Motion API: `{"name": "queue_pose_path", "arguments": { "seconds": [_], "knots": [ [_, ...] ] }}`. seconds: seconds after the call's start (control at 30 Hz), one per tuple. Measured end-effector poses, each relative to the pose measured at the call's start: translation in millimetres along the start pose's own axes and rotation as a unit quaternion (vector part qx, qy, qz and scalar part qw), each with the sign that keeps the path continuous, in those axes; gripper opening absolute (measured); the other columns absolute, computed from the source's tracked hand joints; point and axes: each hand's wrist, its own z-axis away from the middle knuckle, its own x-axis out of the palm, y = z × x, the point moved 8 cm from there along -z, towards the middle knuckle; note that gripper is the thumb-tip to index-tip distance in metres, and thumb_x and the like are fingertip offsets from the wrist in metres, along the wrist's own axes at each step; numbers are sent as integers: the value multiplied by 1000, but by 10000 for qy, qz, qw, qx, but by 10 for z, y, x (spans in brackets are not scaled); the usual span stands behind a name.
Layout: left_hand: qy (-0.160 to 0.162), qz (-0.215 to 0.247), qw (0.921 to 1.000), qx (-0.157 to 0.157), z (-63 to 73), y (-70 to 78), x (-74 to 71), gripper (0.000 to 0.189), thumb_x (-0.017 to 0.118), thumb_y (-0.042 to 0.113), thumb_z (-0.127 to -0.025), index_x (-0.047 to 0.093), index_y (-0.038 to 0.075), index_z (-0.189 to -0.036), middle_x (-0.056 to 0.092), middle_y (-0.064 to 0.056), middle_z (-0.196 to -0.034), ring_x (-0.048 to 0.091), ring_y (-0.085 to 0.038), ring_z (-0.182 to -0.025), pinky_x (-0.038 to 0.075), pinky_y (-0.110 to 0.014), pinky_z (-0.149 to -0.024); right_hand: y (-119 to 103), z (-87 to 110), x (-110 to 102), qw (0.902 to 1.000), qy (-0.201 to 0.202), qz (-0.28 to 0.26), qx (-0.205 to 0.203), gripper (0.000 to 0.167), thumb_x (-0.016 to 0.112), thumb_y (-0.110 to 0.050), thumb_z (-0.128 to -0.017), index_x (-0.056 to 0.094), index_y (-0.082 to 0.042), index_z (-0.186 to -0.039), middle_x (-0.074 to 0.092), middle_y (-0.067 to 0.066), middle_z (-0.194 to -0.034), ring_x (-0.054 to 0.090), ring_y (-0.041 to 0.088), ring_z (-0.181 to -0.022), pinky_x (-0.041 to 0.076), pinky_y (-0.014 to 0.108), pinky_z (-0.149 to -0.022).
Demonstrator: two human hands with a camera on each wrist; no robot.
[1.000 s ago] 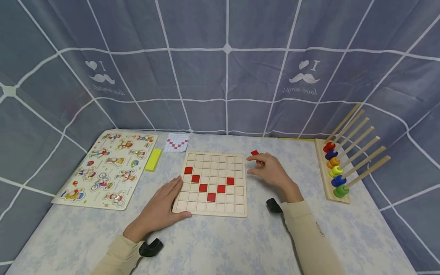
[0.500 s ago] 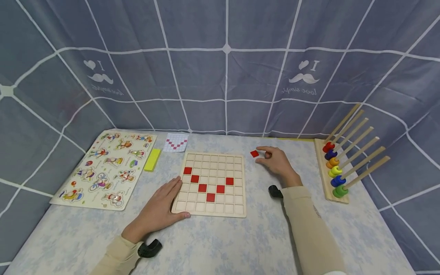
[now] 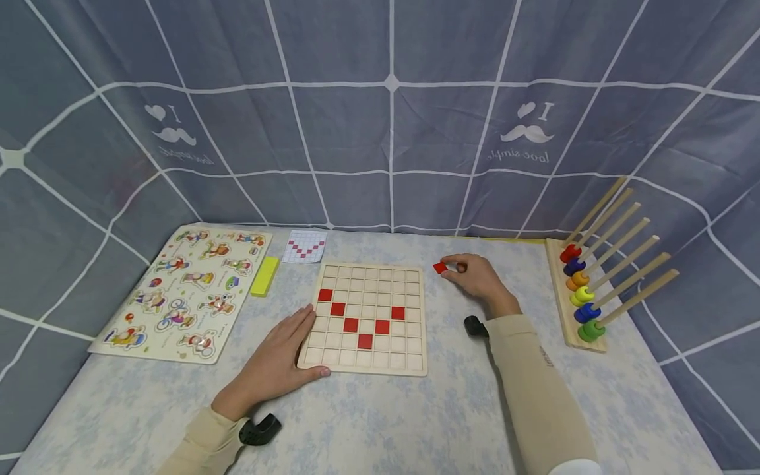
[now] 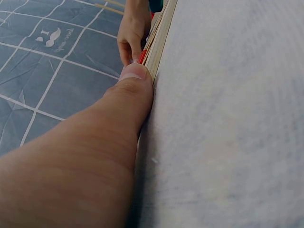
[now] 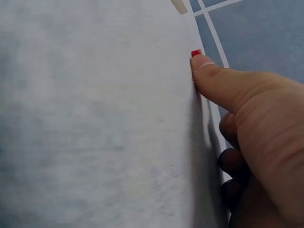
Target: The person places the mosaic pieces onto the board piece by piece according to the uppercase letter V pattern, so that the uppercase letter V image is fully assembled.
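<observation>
A square wooden grid board [image 3: 377, 288] lies on the table in the head view, with several red tiles set in its cells in a V-like pattern. My left hand [image 3: 267, 366] rests at the board's lower left corner, fingers straight along the left side and thumb along the near edge. To the right of the board, my right hand [image 3: 477, 280] pinches a loose red tile [image 3: 439, 268] between thumb and index finger, at or close to the tabletop. In the right wrist view, a bit of that tile [image 5: 196, 52] shows past the thumb.
A small pattern card [image 3: 304, 246] lies behind the board. To the left are a yellow block [image 3: 264, 277] and a picture puzzle board [image 3: 228, 316]. At right stands a wooden peg stand [image 3: 556, 290] with coloured beads. A tiled-pattern curtain [image 3: 344, 132] closes off the back.
My right hand first drew right, off the red tile, then its thumb and index finger closed on the tile's right side. The left hand and the board stayed in place.
</observation>
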Motion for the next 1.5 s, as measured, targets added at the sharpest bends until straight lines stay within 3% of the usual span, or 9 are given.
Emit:
{"name": "queue_pose_path", "arguments": {
  "seconds": [0.3, 0.7, 1.07, 1.5],
  "knots": [
    [29, 74, 10000, 19, 14, -16, 11, 113, 75, 67, -80, 27, 5, -162, 24, -10, -170, 26, -34, -156, 26, -55, -124, -34, 54, -23, 9994, 316, 139, -43, 29, 71, -33, -97, 69, -8, -112, 45, 1, -77, 40, 17, -69, 39, 34, -73],
    [-22, 9, 10000, -3, 11, -18, 10, 113, 74, 68, -80, 27, 5, -162, 23, -10, -171, 25, -33, -156, 26, -55, -124, -93, 292, -1, 9986, 495, -179, -60, 32, 72, -37, -95, 71, -10, -112, 44, -1, -74, 40, 17, -70, 41, 36, -76],
    [-34, 30, 10000, -35, 9, -15, 10, 113, 73, 69, -81, 26, 6, -162, 22, -10, -171, 25, -33, -156, 26, -55, -124, -413, 466, 98, 9958, 576, -114, -695, 26, 78, -34, -91, 74, -12, -104, 45, -1, -70, 46, 18, -75, 43, 34, -77],
    [22, 81, 10000, -31, 6, -8, 10, 113, 73, 70, -81, 27, 5, -162, 23, -10, -171, 26, -34, -156, 26, -55, -124, -650, 563, 249, 9922, 395, -6, -1183, 21, 81, -32, -89, 74, -15, -100, 42, -5, -66, 45, 15, -74, 42, 33, -76]
  ]
}}
